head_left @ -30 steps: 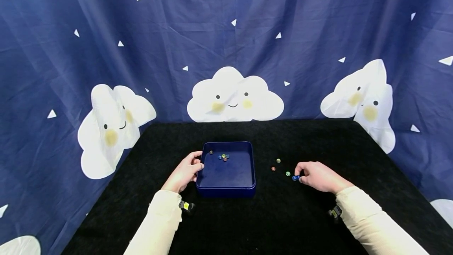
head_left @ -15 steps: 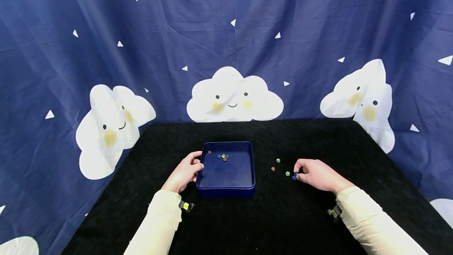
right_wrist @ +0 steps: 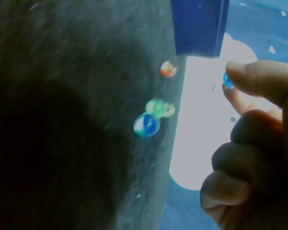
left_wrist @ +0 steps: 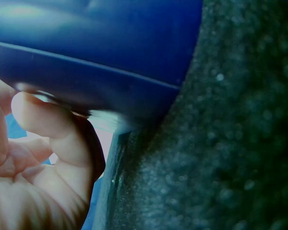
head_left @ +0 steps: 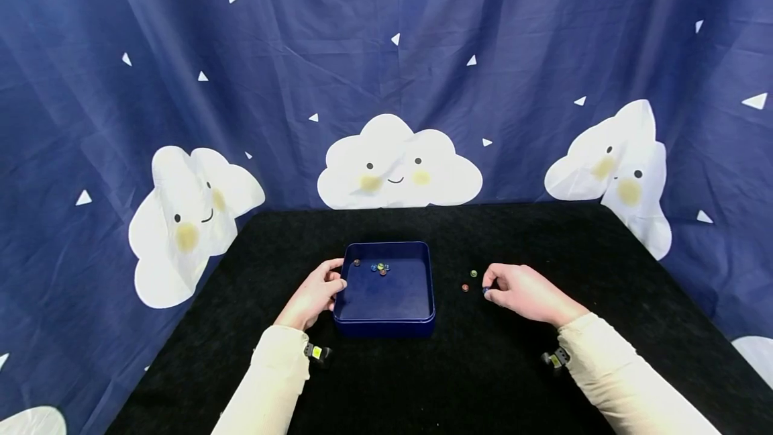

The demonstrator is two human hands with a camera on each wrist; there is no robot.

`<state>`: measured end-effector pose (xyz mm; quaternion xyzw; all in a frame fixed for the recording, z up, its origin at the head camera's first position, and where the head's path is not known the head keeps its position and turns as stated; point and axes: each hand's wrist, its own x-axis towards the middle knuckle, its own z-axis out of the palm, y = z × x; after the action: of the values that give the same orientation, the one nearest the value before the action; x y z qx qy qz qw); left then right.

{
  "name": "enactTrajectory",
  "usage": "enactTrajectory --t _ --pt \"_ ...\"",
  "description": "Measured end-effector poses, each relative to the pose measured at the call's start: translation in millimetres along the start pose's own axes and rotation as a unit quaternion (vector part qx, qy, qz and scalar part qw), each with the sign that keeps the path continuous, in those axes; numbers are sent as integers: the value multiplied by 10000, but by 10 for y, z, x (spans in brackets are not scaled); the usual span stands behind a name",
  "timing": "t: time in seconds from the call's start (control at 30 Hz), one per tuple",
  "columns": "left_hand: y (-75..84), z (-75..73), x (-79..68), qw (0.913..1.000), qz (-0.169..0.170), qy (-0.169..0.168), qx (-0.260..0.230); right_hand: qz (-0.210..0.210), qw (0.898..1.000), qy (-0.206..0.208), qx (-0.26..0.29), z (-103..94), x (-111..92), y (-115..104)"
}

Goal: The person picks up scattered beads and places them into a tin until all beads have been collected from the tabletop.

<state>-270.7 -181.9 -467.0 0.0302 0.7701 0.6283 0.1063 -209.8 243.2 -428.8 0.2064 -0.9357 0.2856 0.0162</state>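
A blue glass marble point(right_wrist: 228, 80) sits pinched between the thumb and index finger of my right hand point(head_left: 528, 293). The hand is raised over the black cloth, and its other fingers are curled in. Below it in the right wrist view lie a second blue marble point(right_wrist: 147, 125), a green marble point(right_wrist: 156, 108), a yellow-green marble point(right_wrist: 169, 110) and an orange one point(right_wrist: 168, 69). My left hand point(head_left: 311, 295) grips the left side of a square navy box point(head_left: 386, 328), thumb at its rim. Several marbles point(head_left: 380, 266) rest inside towards the back.
Black cloth point(head_left: 483, 381) covers the table. Behind it hangs a navy curtain point(head_left: 290, 86) with white triangles and smiling clouds. The box's right wall stands between the loose marbles and its inside.
My right hand has picked up a blue marble and moved left with it, now overlapping the green marble's place in the head view. The left hand and box have stayed put.
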Motion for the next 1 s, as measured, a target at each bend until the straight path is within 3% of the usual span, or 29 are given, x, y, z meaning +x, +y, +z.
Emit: enactTrajectory --t 0.27,0.67,1.0 --pt "-13 -10 1 10000 -21 22 -14 -50 9996 17 288 14 116 -213" --pt "-1 0 -5 10000 -43 -34 7 -390 9987 226 235 82 256 -446" --pt "15 6 -15 10000 2 -36 10 -530 9965 355 532 264 440 -679"
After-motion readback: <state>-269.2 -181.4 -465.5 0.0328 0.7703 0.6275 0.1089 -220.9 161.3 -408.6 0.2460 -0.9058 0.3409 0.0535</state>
